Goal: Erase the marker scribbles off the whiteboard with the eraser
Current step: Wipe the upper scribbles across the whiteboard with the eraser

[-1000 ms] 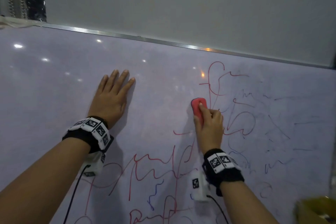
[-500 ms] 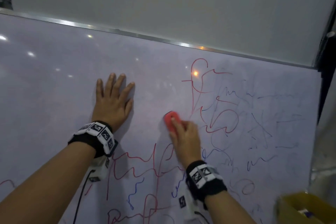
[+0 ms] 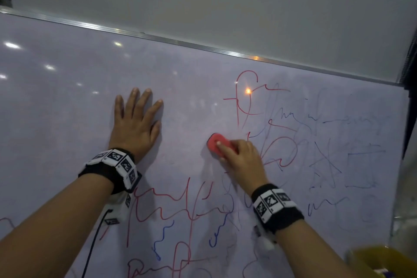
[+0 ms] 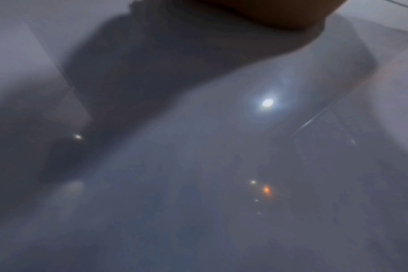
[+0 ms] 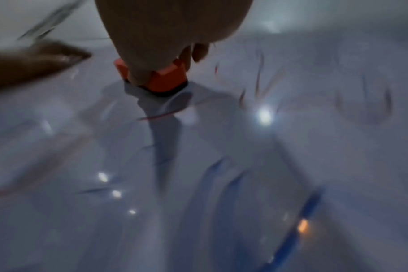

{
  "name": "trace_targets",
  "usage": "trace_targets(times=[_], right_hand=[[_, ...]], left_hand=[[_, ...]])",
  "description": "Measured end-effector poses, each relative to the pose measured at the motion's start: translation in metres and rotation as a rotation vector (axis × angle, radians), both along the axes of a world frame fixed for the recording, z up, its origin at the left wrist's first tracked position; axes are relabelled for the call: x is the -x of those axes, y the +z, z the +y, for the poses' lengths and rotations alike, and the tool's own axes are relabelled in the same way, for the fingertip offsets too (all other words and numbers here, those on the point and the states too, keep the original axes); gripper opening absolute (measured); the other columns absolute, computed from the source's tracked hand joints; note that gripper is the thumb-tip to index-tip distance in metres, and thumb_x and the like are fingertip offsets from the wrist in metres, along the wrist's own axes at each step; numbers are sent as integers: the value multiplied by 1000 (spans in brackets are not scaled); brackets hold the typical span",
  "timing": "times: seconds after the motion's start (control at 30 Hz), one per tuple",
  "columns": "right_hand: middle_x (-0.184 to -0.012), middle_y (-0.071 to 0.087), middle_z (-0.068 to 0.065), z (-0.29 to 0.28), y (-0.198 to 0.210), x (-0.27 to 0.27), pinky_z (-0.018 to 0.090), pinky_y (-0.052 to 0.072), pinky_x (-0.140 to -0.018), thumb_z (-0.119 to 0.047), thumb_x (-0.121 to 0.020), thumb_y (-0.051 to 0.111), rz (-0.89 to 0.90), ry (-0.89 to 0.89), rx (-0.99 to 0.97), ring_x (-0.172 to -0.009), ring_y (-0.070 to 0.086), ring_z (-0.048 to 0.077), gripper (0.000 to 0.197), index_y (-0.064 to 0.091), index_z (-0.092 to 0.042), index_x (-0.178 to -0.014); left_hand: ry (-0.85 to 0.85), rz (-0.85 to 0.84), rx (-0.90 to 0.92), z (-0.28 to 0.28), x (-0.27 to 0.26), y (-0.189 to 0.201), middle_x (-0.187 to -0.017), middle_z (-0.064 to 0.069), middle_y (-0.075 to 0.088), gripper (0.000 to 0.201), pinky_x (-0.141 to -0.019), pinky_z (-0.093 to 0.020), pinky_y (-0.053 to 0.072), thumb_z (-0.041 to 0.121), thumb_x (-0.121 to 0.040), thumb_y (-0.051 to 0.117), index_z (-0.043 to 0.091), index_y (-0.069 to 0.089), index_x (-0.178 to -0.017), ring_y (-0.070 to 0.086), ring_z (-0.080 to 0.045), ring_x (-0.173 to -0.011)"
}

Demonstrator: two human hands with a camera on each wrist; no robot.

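The whiteboard (image 3: 67,108) fills the head view, with red and blue marker scribbles (image 3: 277,147) across its right and lower parts. My right hand (image 3: 239,158) grips a red eraser (image 3: 215,143) and presses it on the board just left of the red loops. In the right wrist view the eraser (image 5: 168,81) shows red with a dark felt base, half hidden under my palm. My left hand (image 3: 135,124) lies flat on the bare board to the left, fingers straight and spread. The left wrist view shows only blurred board (image 4: 198,184) and the heel of my palm (image 4: 268,12).
The board's metal top edge (image 3: 180,42) runs under a grey wall. A yellow box (image 3: 383,259) sits at the lower right corner. A dark frame (image 3: 410,97) bounds the board on the right. More scribbles (image 3: 171,214) lie between my forearms.
My right hand has dragged the eraser down and left, away from the tall red stroke, wiping the marks below it. The left hand stays pressed flat in place.
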State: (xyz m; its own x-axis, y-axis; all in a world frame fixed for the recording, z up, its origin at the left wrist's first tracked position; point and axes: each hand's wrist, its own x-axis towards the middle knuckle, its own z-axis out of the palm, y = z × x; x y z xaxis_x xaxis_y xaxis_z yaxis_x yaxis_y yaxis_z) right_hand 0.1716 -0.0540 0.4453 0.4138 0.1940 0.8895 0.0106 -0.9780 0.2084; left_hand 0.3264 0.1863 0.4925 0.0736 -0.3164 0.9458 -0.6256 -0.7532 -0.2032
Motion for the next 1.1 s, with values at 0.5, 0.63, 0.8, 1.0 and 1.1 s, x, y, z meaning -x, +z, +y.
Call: trace_targets(times=[0.5,0.63,0.8,1.0,1.1], right_hand=[[-111,50,20,-7,116,-14,43,46,-83,-25,-87,60,-67,-98,-325,-99,47,34,44,51,-17,-130],[-121,42,18,-32,147,-16,40,41,-87,-30,-91,53,-207,-152,-765,-115,39,33,43,45,-19,-132],[-115,46,16,19,139,-29,37,41,-83,-29,-91,54,-80,-68,-368,-105,42,29,45,45,-19,-133],[-119,43,16,-39,147,-13,40,44,-86,-32,-92,51,-202,-173,-664,-110,41,31,44,44,-20,-134],[-113,45,17,-14,123,-20,37,45,-80,-28,-91,54,-188,-133,-578,-105,43,30,43,46,-18,-132]], left_hand=[[-12,-40,20,-34,10,19,-141,-13,29,51,-110,-48,-2,35,-89,34,13,38,-134,24,-34,-131],[0,-47,69,-44,6,16,-145,-10,25,53,-111,-49,-2,36,-89,31,15,34,-138,22,-33,-134],[-11,-38,67,-43,5,14,-147,-11,24,54,-112,-49,-6,36,-90,31,15,34,-140,19,-35,-136],[1,-20,57,-43,8,15,-147,-12,24,54,-112,-48,-6,36,-90,31,15,33,-140,19,-35,-136],[6,0,50,-43,8,15,-148,-13,25,55,-112,-48,-6,36,-90,31,15,33,-140,17,-35,-137]])
